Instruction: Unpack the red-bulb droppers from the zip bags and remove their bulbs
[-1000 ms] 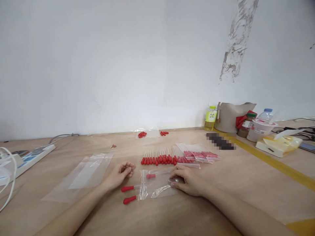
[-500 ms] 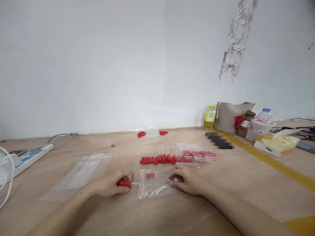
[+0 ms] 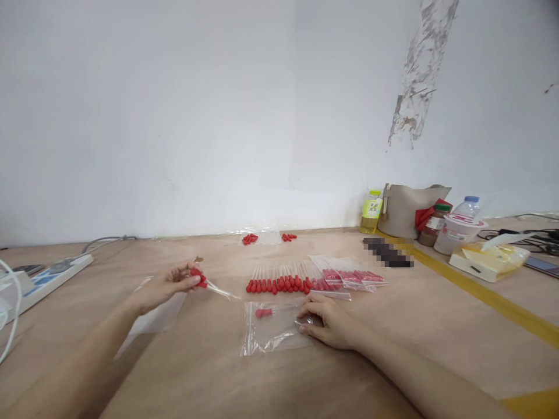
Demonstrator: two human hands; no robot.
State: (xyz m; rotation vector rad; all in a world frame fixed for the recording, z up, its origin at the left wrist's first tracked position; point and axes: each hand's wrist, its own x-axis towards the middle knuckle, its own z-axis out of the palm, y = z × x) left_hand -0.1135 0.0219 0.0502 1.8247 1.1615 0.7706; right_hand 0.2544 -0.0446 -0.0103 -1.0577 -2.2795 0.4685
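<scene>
My left hand (image 3: 177, 282) is closed on a few droppers (image 3: 200, 278) by their red rubber bulbs, raised left of the bag. Their thin clear tubes point to the right, and fingers hide the exact number. My right hand (image 3: 321, 320) rests at the right end of a clear zip-lock bag (image 3: 283, 334), its curled fingers gripping the plastic. Inside that bag lies one red-bulbed dropper (image 3: 264, 313), and the zip edge faces left. Just behind, several droppers (image 3: 279, 285) lie side by side, bulbs toward me. Filled zip-lock bags (image 3: 356, 276) overlap on their right.
Flat clear bags (image 3: 159, 314) lie partly under my left forearm. Small red bulbs (image 3: 250, 239) sit on plastic by the wall. A power strip (image 3: 56, 279) is at left; a yellow-capped bottle (image 3: 371, 212), a grey bag (image 3: 406, 209), a cup (image 3: 458, 233) and tissues (image 3: 489, 262) stand at right.
My left hand has moved up and left with the droppers, away from the bag's zip edge. My right hand has stayed on the bag.
</scene>
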